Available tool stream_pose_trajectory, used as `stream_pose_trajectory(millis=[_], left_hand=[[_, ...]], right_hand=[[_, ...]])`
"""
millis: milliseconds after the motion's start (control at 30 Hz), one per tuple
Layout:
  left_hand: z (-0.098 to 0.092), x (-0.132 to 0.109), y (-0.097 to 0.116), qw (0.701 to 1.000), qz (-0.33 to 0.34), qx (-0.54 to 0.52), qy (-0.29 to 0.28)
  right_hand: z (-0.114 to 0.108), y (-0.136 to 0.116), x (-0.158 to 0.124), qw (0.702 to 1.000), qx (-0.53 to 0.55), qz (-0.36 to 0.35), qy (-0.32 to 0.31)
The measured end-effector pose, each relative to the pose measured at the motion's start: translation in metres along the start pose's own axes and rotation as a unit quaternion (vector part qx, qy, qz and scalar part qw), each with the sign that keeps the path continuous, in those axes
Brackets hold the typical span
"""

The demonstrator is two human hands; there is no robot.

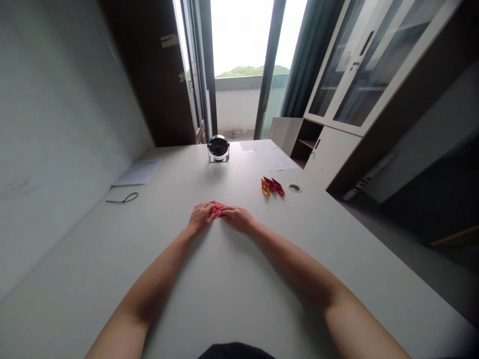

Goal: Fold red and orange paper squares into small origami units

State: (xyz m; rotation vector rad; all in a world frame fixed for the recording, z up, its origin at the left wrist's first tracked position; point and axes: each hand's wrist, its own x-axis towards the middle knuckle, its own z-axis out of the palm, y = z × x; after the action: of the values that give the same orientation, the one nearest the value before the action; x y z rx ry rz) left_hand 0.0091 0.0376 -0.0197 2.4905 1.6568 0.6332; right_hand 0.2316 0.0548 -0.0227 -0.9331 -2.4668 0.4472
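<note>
A piece of folded red paper (217, 209) lies on the white table, partly covered by both hands. My left hand (201, 216) is on its left part, the fingers bent down onto it and the thumb by its near edge. From the right, my right hand (238, 218) grips the paper's right edge with its fingers close together. Creases cross the visible middle of the sheet; its outer ends are hidden under the fingers. Further right stand several small folded paper pieces, an orange one (265, 187) in front of red ones (277, 186).
A round black device in a silver stand (218, 148) is at the table's far edge. Paper sheets (138, 172) and a black cord loop (129, 198) lie at left. More sheets (280, 160) lie at far right, near a round table hole (295, 188). White cabinets (333, 154) stand beyond.
</note>
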Motion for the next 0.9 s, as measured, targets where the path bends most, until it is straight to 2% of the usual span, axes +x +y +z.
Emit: stream_pose_trajectory(millis=[200,400,467,633,900], left_hand=[[0.003,0.0,0.001,0.998,0.016,0.046,-0.031],[0.013,-0.001,-0.007,0.994,0.006,0.037,-0.099],[0.015,-0.001,-0.008,0.993,0.006,0.033,-0.114],[0.016,-0.001,-0.004,0.992,0.007,0.038,-0.117],[0.019,0.0,-0.003,0.992,-0.021,0.047,-0.112]], right_hand=[[0.003,-0.011,0.001,0.999,-0.045,-0.017,0.01],[0.002,-0.011,0.0,0.994,-0.1,0.045,-0.017],[0.004,-0.012,0.0,0.993,-0.105,0.044,-0.028],[0.01,-0.013,0.001,0.992,-0.104,0.036,-0.065],[-0.009,0.009,-0.004,0.977,-0.174,0.125,-0.019]])
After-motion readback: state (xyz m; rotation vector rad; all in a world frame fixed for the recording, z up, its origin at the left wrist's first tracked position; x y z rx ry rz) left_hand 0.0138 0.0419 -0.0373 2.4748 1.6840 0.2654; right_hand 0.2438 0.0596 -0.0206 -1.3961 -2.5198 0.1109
